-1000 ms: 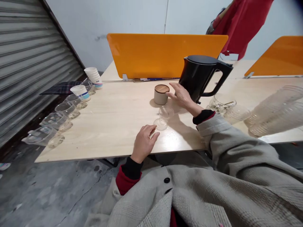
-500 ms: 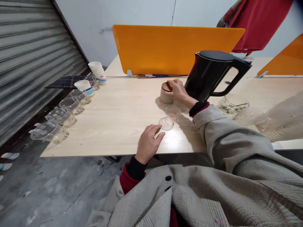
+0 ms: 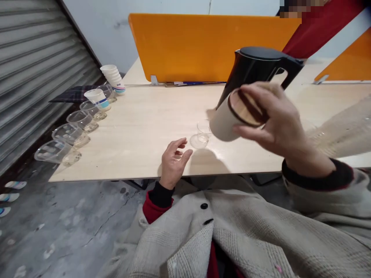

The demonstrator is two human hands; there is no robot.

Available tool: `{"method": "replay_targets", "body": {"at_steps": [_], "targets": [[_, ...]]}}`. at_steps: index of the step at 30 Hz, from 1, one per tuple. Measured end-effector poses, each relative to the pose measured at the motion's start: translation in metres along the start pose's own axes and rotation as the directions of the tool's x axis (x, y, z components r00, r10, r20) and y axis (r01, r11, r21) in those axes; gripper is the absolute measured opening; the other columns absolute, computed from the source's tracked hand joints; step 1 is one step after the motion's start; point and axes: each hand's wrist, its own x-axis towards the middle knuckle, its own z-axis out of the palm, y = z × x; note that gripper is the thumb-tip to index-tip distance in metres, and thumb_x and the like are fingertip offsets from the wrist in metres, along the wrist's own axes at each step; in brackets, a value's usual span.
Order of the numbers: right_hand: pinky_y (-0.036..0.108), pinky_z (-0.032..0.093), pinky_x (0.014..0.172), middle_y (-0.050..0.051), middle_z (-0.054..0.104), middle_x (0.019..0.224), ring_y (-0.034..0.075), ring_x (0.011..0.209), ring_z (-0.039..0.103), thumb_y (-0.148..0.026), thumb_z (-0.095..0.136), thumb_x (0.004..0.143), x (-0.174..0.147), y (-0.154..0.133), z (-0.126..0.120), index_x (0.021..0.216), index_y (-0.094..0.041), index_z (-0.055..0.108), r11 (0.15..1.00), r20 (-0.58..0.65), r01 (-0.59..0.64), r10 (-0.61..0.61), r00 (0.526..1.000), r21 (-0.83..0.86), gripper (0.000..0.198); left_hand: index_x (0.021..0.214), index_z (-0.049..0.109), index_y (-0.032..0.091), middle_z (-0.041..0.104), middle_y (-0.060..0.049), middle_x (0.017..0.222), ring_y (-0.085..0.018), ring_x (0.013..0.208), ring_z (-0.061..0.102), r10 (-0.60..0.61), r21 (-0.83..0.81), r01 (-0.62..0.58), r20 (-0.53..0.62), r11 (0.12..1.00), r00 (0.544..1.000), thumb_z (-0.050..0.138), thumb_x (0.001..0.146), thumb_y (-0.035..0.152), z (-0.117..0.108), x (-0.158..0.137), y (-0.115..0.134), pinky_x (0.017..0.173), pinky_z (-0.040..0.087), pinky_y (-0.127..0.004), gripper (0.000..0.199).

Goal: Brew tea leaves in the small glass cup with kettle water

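My right hand (image 3: 285, 123) is closed on a pale jar (image 3: 223, 122) with a round, wood-coloured top and a dark rim. It grips the jar near that rim, tilted and raised above the table. Below and left of the jar, a clear plastic cup (image 3: 199, 141) stands on the table, partly hidden by the jar. My left hand (image 3: 172, 164) rests open by the table's front edge, fingers curved toward the cup without touching it. Behind the jar stands a black kettle (image 3: 246, 69), its lower part covered by the jar and my right hand.
Several clear cups (image 3: 68, 135) line the left edge of the table (image 3: 139, 123), near a paper cup (image 3: 97, 99) and a paper cup stack (image 3: 113, 79). An orange divider (image 3: 208, 48) runs behind. Stacked clear cups in plastic wrap (image 3: 344, 125) lie right. Another person in red (image 3: 321, 34) is beyond.
My right hand has lifted the jar off the table and brought it right, nearer to me, tilted. My left hand stays open near the cup. The view has shifted a little.
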Motion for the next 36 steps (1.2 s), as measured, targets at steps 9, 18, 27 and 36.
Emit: {"method": "replay_targets", "body": {"at_steps": [9, 18, 27, 36], "targets": [[0.063, 0.055, 0.114, 0.020, 0.059, 0.150, 0.043, 0.138, 0.059, -0.061, 0.078, 0.094, -0.082, -0.022, 0.057, 0.164, -0.030, 0.052, 0.966, 0.257, -0.085, 0.020, 0.966, 0.246, 0.081, 0.146, 0.066, 0.026, 0.074, -0.014, 0.136, -0.029, 0.121, 0.071, 0.081, 0.047, -0.094, 0.230, 0.994, 0.970, 0.087, 0.089, 0.059, 0.014, -0.012, 0.006, 0.089, 0.064, -0.039, 0.070], [0.063, 0.058, 0.109, 0.022, 0.059, 0.148, 0.042, 0.133, 0.059, -0.079, 0.070, 0.093, -0.080, -0.028, 0.074, 0.164, -0.023, 0.049, 0.972, 0.242, -0.061, 0.005, 0.970, 0.228, 0.092, 0.157, 0.053, 0.025, 0.072, -0.015, 0.147, -0.034, 0.127, 0.070, 0.121, 0.249, -0.186, 0.254, 0.950, 0.960, 0.087, 0.086, 0.064, 0.032, -0.010, 0.007, 0.106, 0.061, -0.051, 0.088], [0.061, 0.055, 0.112, 0.021, 0.061, 0.144, 0.039, 0.131, 0.059, -0.068, 0.062, 0.103, -0.084, -0.041, 0.088, 0.155, -0.019, 0.060, 0.970, 0.135, -0.098, 0.069, 0.988, 0.222, 0.072, 0.160, 0.048, 0.026, 0.070, -0.014, 0.151, -0.034, 0.125, 0.072, 0.130, 0.344, -0.212, 0.247, 0.915, 0.960, 0.088, 0.086, 0.058, 0.039, -0.006, 0.010, 0.104, 0.061, -0.050, 0.089], [0.066, 0.047, 0.122, 0.017, 0.062, 0.150, 0.040, 0.142, 0.058, -0.065, 0.059, 0.104, -0.084, -0.022, 0.058, 0.157, -0.026, 0.059, 0.911, -0.058, -0.245, 0.279, 0.959, 0.331, 0.066, 0.148, 0.054, 0.025, 0.076, -0.013, 0.135, -0.034, 0.116, 0.075, 0.171, 0.404, -0.220, 0.156, 0.888, 0.973, 0.103, 0.067, 0.059, 0.048, -0.012, 0.009, 0.099, 0.063, -0.050, 0.101]]}}
